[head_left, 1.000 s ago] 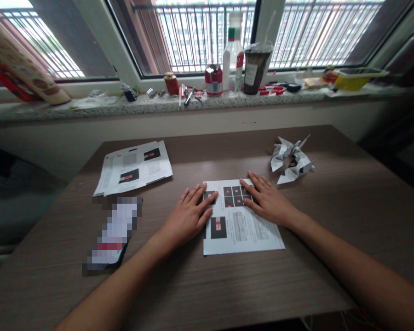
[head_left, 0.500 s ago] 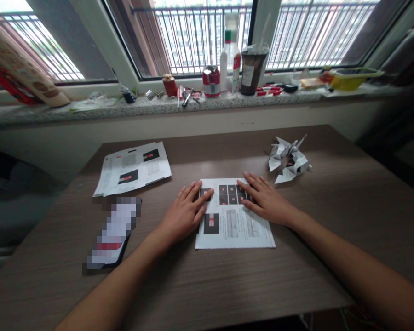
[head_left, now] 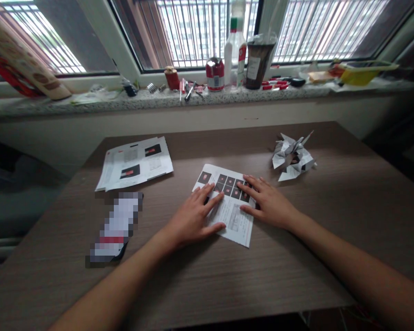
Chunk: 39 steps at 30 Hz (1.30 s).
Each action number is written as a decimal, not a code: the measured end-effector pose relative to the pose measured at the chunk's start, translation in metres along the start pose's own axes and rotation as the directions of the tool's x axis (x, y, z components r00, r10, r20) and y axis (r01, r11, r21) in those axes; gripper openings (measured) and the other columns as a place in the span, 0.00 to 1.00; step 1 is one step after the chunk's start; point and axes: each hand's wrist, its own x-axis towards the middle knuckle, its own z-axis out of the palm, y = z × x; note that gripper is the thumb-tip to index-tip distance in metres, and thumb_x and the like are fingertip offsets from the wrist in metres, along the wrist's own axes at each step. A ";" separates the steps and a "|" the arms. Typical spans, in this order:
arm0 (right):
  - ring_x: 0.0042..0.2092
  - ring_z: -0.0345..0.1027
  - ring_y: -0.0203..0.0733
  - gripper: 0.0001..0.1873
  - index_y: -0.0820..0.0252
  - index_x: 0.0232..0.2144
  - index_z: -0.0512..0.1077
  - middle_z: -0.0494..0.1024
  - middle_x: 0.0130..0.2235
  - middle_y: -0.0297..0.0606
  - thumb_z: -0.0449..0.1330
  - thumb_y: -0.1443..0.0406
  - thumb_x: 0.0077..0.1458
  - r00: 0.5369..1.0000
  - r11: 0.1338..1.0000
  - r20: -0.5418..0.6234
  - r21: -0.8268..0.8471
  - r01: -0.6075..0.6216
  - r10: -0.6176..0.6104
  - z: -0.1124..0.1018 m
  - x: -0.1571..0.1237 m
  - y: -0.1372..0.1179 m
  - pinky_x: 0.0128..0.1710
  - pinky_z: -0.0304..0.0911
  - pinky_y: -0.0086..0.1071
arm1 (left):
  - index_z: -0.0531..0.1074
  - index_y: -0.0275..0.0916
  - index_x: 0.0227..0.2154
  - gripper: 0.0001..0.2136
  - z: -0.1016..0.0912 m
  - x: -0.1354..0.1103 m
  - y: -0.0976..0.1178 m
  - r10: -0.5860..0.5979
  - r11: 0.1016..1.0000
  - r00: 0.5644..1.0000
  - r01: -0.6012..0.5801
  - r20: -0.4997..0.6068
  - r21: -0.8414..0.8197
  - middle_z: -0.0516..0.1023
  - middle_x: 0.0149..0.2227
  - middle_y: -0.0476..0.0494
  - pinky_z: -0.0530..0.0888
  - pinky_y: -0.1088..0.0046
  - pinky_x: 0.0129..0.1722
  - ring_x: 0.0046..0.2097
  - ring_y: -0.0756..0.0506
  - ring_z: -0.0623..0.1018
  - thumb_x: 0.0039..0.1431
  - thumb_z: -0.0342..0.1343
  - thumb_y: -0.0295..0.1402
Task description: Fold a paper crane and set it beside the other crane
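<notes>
A printed sheet of paper [head_left: 235, 223] with dark and red squares lies skewed on the brown wooden table [head_left: 348, 202]. My left hand [head_left: 193, 216] rests flat on the sheet's left part, fingers spread. My right hand [head_left: 267, 204] lies flat on the sheet's right edge, fingers stretched out toward the row of dark squares. Both hands press on the paper and hold nothing.
A stack of printed sheets [head_left: 135, 163] lies at the table's left rear. A blurred phone-like object [head_left: 115, 227] sits left of my hands. A crumpled folded paper [head_left: 292, 156] lies at the right rear. The stone windowsill [head_left: 89, 103] carries a can [head_left: 215, 73], bottle [head_left: 235, 48], cup [head_left: 257, 62] and small items.
The sheet has been turned clockwise under my hands and now lies at an angle. My left hand has shifted right onto the paper; my right hand stayed at its right edge.
</notes>
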 end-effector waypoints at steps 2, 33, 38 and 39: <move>0.73 0.49 0.60 0.40 0.45 0.75 0.49 0.48 0.76 0.38 0.55 0.45 0.67 1.000 1.000 0.007 0.001 -0.009 0.009 0.001 -0.001 0.000 0.72 0.51 0.56 | 0.56 0.47 0.71 0.38 0.002 0.000 0.000 -0.008 1.000 1.000 0.007 0.017 0.007 0.50 0.75 0.36 0.53 0.45 0.73 0.74 0.30 0.53 0.64 0.59 0.55; 0.74 0.46 0.57 0.34 0.49 0.71 0.60 0.52 0.75 0.41 0.56 0.48 0.68 0.984 0.987 0.081 0.055 0.152 -0.157 -0.009 -0.002 -0.018 0.73 0.48 0.56 | 0.51 0.46 0.73 0.36 0.005 0.000 -0.003 0.025 1.000 0.999 -0.025 0.030 0.010 0.45 0.76 0.39 0.54 0.51 0.74 0.75 0.34 0.50 0.70 0.54 0.52; 0.74 0.48 0.59 0.35 0.50 0.71 0.60 0.55 0.74 0.43 0.59 0.49 0.67 0.986 0.984 0.055 0.086 0.155 -0.160 -0.008 -0.002 -0.018 0.72 0.49 0.59 | 0.53 0.44 0.73 0.32 0.001 -0.001 0.003 0.059 0.998 0.997 -0.060 0.050 0.016 0.50 0.75 0.38 0.59 0.51 0.71 0.74 0.33 0.54 0.72 0.52 0.48; 0.73 0.49 0.59 0.35 0.49 0.71 0.60 0.55 0.74 0.43 0.60 0.50 0.67 0.986 0.983 0.046 0.096 0.155 -0.160 -0.008 -0.002 -0.017 0.72 0.50 0.59 | 0.53 0.43 0.73 0.32 0.000 -0.001 0.005 0.062 0.998 0.997 -0.063 0.055 0.019 0.51 0.75 0.37 0.59 0.52 0.71 0.74 0.34 0.54 0.73 0.51 0.48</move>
